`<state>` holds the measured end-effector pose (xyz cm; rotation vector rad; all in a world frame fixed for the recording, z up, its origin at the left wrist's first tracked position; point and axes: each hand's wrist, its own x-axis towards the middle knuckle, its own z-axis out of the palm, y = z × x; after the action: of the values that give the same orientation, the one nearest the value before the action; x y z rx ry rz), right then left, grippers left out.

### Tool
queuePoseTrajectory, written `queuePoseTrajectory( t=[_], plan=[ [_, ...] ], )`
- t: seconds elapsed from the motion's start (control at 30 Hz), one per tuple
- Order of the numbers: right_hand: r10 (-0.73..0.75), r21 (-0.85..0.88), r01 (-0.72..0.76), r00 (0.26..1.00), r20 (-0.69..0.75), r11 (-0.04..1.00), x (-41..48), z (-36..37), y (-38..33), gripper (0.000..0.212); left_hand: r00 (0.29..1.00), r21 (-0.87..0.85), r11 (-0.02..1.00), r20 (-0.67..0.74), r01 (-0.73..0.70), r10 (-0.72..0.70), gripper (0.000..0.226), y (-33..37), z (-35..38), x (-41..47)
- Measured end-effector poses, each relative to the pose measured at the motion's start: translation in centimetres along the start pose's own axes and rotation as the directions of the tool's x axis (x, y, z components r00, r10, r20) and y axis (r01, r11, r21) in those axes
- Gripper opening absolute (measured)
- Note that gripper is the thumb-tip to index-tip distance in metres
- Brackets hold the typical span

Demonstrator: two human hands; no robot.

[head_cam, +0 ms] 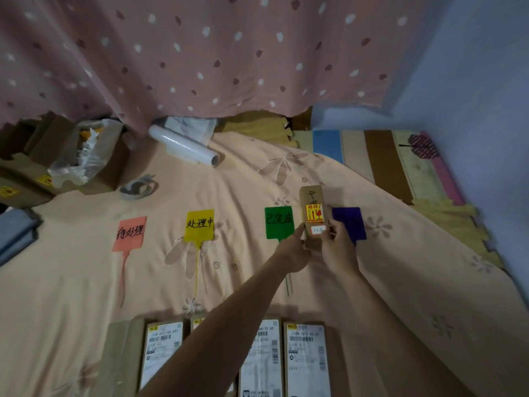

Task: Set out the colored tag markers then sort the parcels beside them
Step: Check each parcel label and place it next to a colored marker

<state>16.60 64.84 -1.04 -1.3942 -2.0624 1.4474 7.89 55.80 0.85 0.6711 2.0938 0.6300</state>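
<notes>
**Q:** What did we find at the far left?

**A:** Open cardboard boxes (108, 173) stood at the edge of the peach floral sheet (71, 296). One was stuffed with a clear plastic bag (83, 150), and a folded grey cloth (17, 233) lay just in front of them. A ring of tape (138, 187) lay beside the boxes. A roll of clear film (183, 144) lay farther back, under the spotted curtain (200, 53).

**Q:** And the markers?

**A:** We counted four flat on the sheet in one row, well apart. The pink tag (129, 233), the yellow tag (199, 224) and the green tag (279, 223) each carried black handwriting. The purple tag (349, 223) came last.

**Q:** Where was the parcel?

**A:** The small parcel (312, 216), brown card with a red-and-yellow sticker, stood between the green tag and the purple tag. The left hand (292, 249) gripped its lower left side, with one digit up along the edge. The right hand (337, 247) held the right edge with curled fingers and covered that tag's near corner. We could not tell whether the parcel's base rested on the sheet.

**Q:** Anything nearer us?

**A:** A row of labelled parcels (307, 362) lay face up, side by side, under our forearms.
</notes>
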Motion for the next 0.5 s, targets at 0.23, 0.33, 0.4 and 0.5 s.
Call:
queuePoseTrajectory(
  t=[0.23, 0.33, 0.4, 0.5],
  plan=[
    [-0.023, 0.008, 0.024, 0.993, -0.112, 1.0, -3.3, -1.2, -1.9, 0.023, 0.99, -0.069, 0.996, -0.133, -0.05, 0.041, 0.067, -1.1, -1.6, -3.9],
    [-0.066, -0.003, 0.067, 0.981, -0.183, 0.998, -6.2, -1.5, -4.1, 0.044, 0.952, -0.016, 0.99, -0.277, -0.141, 0.131, 0.047, -1.1, -4.1, -7.3],
    [-0.126, -0.002, 0.128, 0.973, -0.194, 0.992, -8.4, -1.4, -5.9, 0.041, 0.914, -0.004, 0.976, -0.35, -0.219, 0.204, 0.04, -1.2, -5.7, -9.9],
    [-0.203, 0.004, 0.206, 0.964, -0.173, 0.978, -13.0, -0.9, -8.8, 0.042, 0.878, -0.025, 0.949, -0.388, -0.314, 0.28, 0.037, -2.2, -8.3, -15.3]
  ],
)
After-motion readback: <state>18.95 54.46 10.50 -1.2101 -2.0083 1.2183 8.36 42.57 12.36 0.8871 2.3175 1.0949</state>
